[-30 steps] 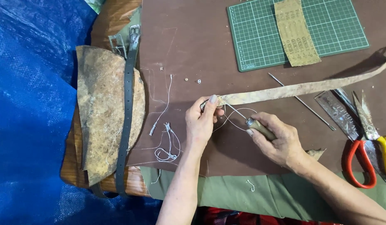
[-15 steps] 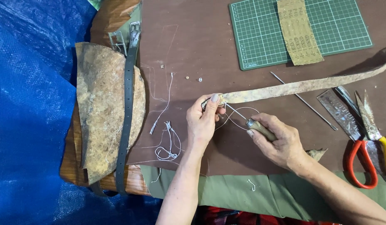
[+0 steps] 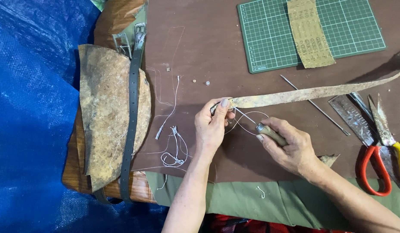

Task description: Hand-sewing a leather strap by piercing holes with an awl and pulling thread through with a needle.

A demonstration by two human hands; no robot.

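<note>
The left hand (image 3: 212,127) pinched the near end of the mottled leather strap (image 3: 312,92) between thumb and fingertips, thumb on top. From that pinch the strap ran away to the right, rising slightly, across the brown work mat (image 3: 200,51) to the frame edge. The right hand (image 3: 290,146) was closed around the wooden handle of an awl (image 3: 258,124), just beside the left hand; its thin metal shaft pointed up-left toward the pinched strap end (whether the tip touched the leather could not be told). A loop of white thread (image 3: 251,118) lay between the two hands. A loose tangle of thread (image 3: 172,151) lay left of the left wrist. Right of the right hand lay red-handled scissors (image 3: 372,166); a thin metal rod (image 3: 314,105) crossed under the strap. A green cutting mat (image 3: 269,34) sat beyond.
</note>
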